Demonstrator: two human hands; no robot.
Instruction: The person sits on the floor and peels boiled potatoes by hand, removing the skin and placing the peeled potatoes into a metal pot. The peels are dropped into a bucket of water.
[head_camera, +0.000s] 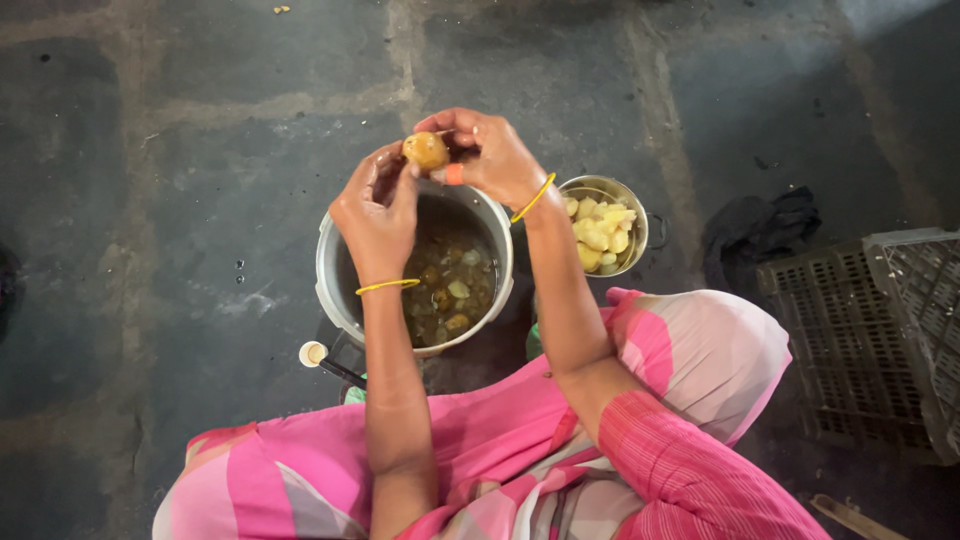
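Both hands are raised over a steel pressure-cooker pot (335, 285) that holds brown water and several boiled potatoes. My right hand (490, 155) grips a small round potato (425, 150), brownish with its skin partly on. My left hand (378, 210) pinches at the potato's left side with its fingertips. Each wrist wears a thin yellow bangle. To the right of the pot stands a smaller steel bowl (640, 215) filled with several peeled, pale yellow potatoes.
A dark stone floor with pale joints lies all around. A grey plastic crate (880, 340) sits at the right, with a black cloth (760, 235) beside it. A small white cap (313, 353) and the pot's black handle lie near my pink-clad knees.
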